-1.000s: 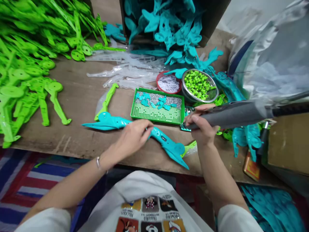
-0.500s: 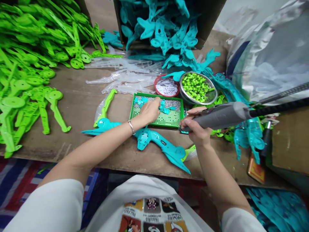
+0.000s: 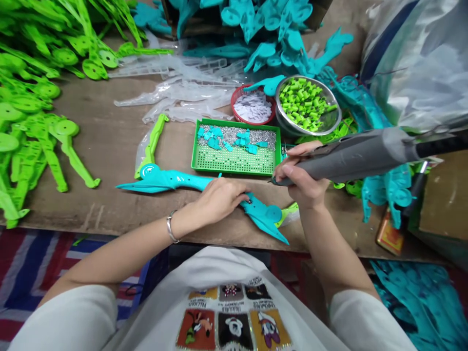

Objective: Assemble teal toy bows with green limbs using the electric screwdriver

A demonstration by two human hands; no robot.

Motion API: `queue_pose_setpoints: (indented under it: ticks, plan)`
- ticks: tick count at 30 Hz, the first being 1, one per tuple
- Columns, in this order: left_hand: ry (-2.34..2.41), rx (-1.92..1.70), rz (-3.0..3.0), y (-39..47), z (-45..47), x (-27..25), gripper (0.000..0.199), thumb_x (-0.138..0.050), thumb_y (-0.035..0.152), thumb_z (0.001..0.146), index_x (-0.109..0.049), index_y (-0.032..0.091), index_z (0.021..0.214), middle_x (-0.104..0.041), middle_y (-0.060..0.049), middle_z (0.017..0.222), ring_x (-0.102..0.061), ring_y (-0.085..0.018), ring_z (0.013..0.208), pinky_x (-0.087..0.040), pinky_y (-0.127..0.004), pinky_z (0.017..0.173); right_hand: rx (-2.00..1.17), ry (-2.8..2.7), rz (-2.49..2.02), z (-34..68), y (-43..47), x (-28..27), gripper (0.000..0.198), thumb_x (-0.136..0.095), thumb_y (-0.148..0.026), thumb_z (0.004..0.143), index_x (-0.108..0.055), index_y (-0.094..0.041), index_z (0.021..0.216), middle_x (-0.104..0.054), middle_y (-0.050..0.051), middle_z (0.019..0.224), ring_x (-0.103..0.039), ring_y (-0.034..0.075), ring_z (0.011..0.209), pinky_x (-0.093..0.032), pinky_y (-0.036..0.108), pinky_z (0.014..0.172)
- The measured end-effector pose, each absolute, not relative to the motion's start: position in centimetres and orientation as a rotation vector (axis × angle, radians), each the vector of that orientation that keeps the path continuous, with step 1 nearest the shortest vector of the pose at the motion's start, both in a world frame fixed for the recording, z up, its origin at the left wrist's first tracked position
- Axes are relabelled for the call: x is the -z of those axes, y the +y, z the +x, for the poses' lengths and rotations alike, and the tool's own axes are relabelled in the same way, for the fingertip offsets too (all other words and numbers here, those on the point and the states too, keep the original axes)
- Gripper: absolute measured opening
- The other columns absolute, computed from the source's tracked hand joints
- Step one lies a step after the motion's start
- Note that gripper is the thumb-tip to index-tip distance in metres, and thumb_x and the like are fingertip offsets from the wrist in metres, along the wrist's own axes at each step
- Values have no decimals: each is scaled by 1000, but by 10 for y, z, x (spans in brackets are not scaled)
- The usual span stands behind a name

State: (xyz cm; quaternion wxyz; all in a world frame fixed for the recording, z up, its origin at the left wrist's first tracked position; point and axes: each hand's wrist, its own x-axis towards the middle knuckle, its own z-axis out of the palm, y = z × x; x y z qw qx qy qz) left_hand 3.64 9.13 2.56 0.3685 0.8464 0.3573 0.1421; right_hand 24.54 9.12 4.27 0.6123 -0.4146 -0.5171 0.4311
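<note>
My right hand [image 3: 305, 178] is wrapped around a grey electric screwdriver [image 3: 351, 158], whose tip points left, just right of the green tray. My left hand [image 3: 224, 197] rests over the middle of a turquoise plastic toy bow [image 3: 161, 179], its fingers pinched together at the bow's right arm. Something small and dark shows at those fingertips, too small to name. The hand hides the centre of the bow. Lime-green limbs [image 3: 155, 139] stick out at both ends of the bow. Behind it, the green tray [image 3: 236, 168] holds small silver screws and turquoise pieces.
A red basket [image 3: 234, 114] of white pieces and a metal bowl [image 3: 338, 119] of green parts stand behind the tray. Clear plastic limbs [image 3: 175, 92] lie at the back. Lime-green parts [image 3: 44, 141] pile up on the left, turquoise parts [image 3: 387, 190] on the right.
My left hand has come out of the tray, back toward me onto the bow's right arm. The screwdriver stays in my right hand near the tray. The view has tilted down a little.
</note>
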Motion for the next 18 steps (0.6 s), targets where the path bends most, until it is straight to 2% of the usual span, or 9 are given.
queue_pose_setpoints:
  ticks: [6, 18]
  plan:
    - [764, -309, 2377, 98, 31, -14, 20, -63, 32, 96, -77, 19, 105, -67, -7, 93, -57, -21, 91, -42, -32, 79, -979, -1207, -933, 244, 88, -42, 25, -81, -31, 75, -66, -28, 94, -62, -6, 57, -57, 15, 46, -49, 32, 49]
    - [676, -325, 2496, 107, 28, -1, 25, -57, 32, 100, -75, 26, 116, -65, -6, 95, -57, -19, 92, -37, -32, 78, -964, -1199, -961, 246, 89, -41, 25, -82, -34, 74, -65, -29, 92, -61, -6, 56, -56, 16, 45, -49, 34, 48]
